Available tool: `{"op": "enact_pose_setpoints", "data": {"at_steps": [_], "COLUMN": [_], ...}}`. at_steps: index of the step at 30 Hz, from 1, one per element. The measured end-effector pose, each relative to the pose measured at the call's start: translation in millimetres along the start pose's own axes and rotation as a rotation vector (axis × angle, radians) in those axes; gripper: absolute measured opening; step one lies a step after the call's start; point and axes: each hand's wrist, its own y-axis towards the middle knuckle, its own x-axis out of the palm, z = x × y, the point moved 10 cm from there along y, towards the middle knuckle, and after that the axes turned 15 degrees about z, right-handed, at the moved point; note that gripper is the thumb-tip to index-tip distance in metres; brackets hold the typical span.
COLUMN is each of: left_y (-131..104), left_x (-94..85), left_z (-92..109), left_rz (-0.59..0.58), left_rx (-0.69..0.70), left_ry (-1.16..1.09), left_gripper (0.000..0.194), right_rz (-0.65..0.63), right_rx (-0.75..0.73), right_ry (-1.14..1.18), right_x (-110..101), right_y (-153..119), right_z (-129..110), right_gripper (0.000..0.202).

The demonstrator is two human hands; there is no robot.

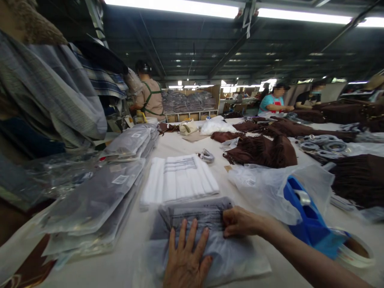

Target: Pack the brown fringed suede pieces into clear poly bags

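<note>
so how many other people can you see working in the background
3. One person in a beige top stands at the back left beside the hanging clothes. One person in a light blue top and another in dark clothes are at the far right table. Others may be hidden.

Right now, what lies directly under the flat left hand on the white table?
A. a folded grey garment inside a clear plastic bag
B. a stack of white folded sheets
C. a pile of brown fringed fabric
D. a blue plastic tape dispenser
A: the left hand presses flat on the folded grey garment in a clear plastic bag, while the right hand pinches the bag's right edge; the blue plastic tape dispenser sits apart to the right.
</note>
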Motion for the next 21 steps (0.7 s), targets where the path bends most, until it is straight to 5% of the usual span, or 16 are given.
{"op": "enact_pose_setpoints", "data": {"at_steps": [6, 9, 12, 15, 18, 21], "left_y": [-0.9, 0.0, -3.8, -24.0, -57.2, -78.8], "left_x": [-1.4, -0.3, -0.2, 11.7, 30.6, 38.9], "left_z": [2.5, 3.0, -7.4, -40.6, -91.2, -113.0], "left_rz": [0.019, 0.022, -0.002, -0.179, -0.39, -0.41], "left_rx": [0.012, 0.016, 0.061, 0.047, -0.176, -0.328], "left_ry": [0.048, 0.049, -0.041, -0.148, -0.132, -0.145], "left_gripper": [0.057, 0.057, 0.058, 0.053, 0.043, 0.042], "right_rz": [0.349, 0.625, 0.718, 0.727, 0.758, 0.837], "right_rx": [0.101, -0.178, -0.465, -0.48, -0.517, -0.563], "right_ry": [-0.178, -0.324, -0.57, -0.678, -0.67, -0.632], "right_x": [-28.0, -16.3, 24.4, 46.0, 48.5, 33.3], "right_y": [-28.8, -67.4, -98.1, -101.0, -96.3, -100.5], "right_z": [5.7, -37.4, -70.9, -68.0, -64.6, -66.2], "right_gripper": [0.012, 0.03, 0.055, 0.071, 0.076, 0.072]}}
